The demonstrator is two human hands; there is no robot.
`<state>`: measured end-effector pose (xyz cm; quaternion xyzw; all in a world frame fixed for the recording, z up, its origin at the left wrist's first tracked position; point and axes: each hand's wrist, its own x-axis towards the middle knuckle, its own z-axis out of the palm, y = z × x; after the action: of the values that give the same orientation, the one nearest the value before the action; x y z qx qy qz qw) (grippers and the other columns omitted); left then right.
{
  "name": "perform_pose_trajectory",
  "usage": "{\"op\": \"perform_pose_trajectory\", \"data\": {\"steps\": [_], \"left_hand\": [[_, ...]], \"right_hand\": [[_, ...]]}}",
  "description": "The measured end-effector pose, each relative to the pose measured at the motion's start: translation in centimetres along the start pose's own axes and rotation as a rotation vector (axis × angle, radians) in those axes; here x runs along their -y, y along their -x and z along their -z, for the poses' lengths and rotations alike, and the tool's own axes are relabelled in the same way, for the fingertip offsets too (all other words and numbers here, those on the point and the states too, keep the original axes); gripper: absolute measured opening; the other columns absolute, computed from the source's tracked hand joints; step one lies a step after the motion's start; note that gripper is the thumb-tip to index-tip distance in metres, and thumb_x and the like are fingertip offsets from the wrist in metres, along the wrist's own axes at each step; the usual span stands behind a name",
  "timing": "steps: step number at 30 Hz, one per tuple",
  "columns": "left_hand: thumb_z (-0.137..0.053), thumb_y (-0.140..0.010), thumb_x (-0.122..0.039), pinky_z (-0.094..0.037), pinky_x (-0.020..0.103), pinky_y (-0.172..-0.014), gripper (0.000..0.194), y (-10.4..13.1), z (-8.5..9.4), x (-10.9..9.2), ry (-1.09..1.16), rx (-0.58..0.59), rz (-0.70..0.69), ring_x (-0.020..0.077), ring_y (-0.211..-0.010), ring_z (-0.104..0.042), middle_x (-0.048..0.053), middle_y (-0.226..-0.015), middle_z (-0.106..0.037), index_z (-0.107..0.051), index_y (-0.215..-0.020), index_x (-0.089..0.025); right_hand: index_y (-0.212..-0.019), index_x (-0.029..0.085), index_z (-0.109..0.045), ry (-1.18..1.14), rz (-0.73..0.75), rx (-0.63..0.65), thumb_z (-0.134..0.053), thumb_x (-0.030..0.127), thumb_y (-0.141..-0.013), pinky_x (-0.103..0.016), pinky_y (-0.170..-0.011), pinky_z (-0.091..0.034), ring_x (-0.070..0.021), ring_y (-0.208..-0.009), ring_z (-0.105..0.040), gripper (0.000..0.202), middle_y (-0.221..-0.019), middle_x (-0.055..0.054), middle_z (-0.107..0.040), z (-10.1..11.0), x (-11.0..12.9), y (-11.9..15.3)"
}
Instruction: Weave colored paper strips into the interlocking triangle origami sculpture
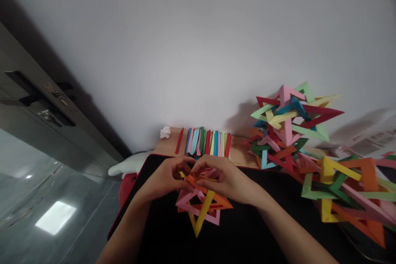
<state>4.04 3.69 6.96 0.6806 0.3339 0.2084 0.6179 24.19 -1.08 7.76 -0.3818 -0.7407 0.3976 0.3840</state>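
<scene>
Both my hands meet over a small paper model of interlocked triangles [202, 208], made of pink, orange and yellow strips. My left hand [165, 179] pinches its upper left side, fingers curled on an orange strip. My right hand [227, 179] grips the top from the right, fingertips touching the left hand's. The model hangs just above a black mat [247, 235] with a red rim.
A row of folded paper strips [208, 142] in several colours lies on the wooden table behind the hands. Two finished multicoloured star models [287, 126] [349, 189] stand at the right. A white crumpled scrap [165, 132] sits at the back left. A door handle [40, 103] is at left.
</scene>
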Motion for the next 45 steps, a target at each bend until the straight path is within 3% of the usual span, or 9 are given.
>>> {"op": "perform_pose_trajectory", "data": {"steps": [7, 13, 19, 31, 45], "left_hand": [[-0.078, -0.059, -0.009, -0.05, 0.024, -0.063, 0.054, 0.3, -0.7, -0.1, 0.106, -0.094, 0.044, 0.0156, -0.074, -0.066, 0.002, -0.084, -0.071, -0.062, -0.11, -0.016], [-0.077, -0.06, -0.007, -0.049, 0.02, -0.061, 0.032, -0.1, -1.1, 0.1, 0.174, -0.183, 0.01, 0.0109, -0.066, -0.064, 0.001, -0.078, -0.071, -0.067, -0.089, -0.012], [-0.079, -0.057, -0.007, -0.047, 0.016, -0.055, 0.022, -0.5, -0.9, 0.7, 0.206, -0.271, -0.011, 0.0068, -0.056, -0.06, -0.002, -0.067, -0.069, -0.065, -0.074, -0.012], [-0.079, -0.06, -0.012, -0.039, 0.013, -0.038, 0.018, -0.9, -0.8, 2.2, 0.359, -0.316, -0.072, 0.0046, -0.038, -0.051, -0.001, -0.054, -0.066, -0.062, -0.068, -0.011], [-0.078, -0.061, -0.012, -0.045, 0.016, -0.04, 0.014, -1.1, -0.8, 3.2, 0.429, -0.292, -0.11, 0.0084, -0.038, -0.056, 0.001, -0.052, -0.067, -0.065, -0.068, -0.011]], "right_hand": [[-0.093, 0.021, -0.064, 0.04, 0.017, 0.02, -0.066, 0.016, -0.081, -0.026, -0.074, -0.049, -0.012, -0.082, -0.061, 0.013, -0.091, 0.0, -0.066, -0.4, 0.0, 0.1], [-0.096, 0.022, -0.062, 0.021, -0.019, -0.009, -0.064, 0.017, -0.082, -0.026, -0.074, -0.049, -0.0125, -0.083, -0.061, 0.015, -0.093, 0.0, -0.065, -0.5, -0.3, 0.1], [-0.094, 0.021, -0.062, -0.005, -0.06, -0.045, -0.061, 0.014, -0.081, -0.027, -0.069, -0.048, -0.0135, -0.079, -0.06, 0.014, -0.089, -0.001, -0.065, -0.5, -0.4, 0.0], [-0.085, 0.018, -0.062, 0.03, -0.11, -0.149, -0.061, 0.01, -0.076, -0.026, -0.061, -0.044, -0.0129, -0.07, -0.057, 0.012, -0.079, 0.0, -0.063, -1.0, -0.1, -0.1], [-0.083, 0.017, -0.064, -0.07, -0.147, -0.141, -0.061, 0.013, -0.078, -0.027, -0.066, -0.047, -0.0139, -0.073, -0.062, 0.008, -0.08, -0.002, -0.067, -1.5, 0.0, -0.2]]}}
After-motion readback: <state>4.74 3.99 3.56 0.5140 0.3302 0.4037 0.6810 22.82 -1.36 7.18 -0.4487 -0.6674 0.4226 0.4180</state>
